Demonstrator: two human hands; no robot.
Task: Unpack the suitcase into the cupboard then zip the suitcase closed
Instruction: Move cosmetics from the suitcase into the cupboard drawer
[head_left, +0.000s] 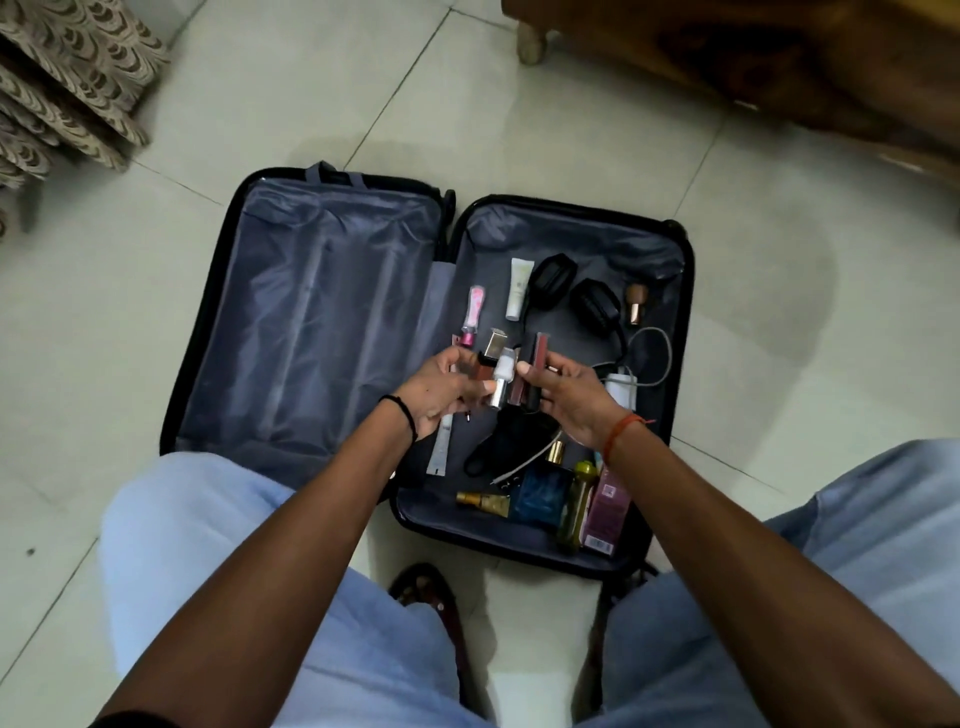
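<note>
Both our hands meet over the open suitcase (571, 208) on the floor tiles (260, 104): left hand (441, 389) pinches a white bottle (503, 382), right hand (566, 400) grips lipstick tubes (532, 364); the left half lies bare.

text: none legible | pink box (608, 512): barcode, digits unreadable

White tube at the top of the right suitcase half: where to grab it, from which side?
Judging from its pose, pinch the white tube across its wider upper body, coming straight down from above. It lies flat on the suitcase lining, narrowing towards the cap at its near end. Its left side is free; a black case lies close on its right, so keep the fingers clear there.
</note>
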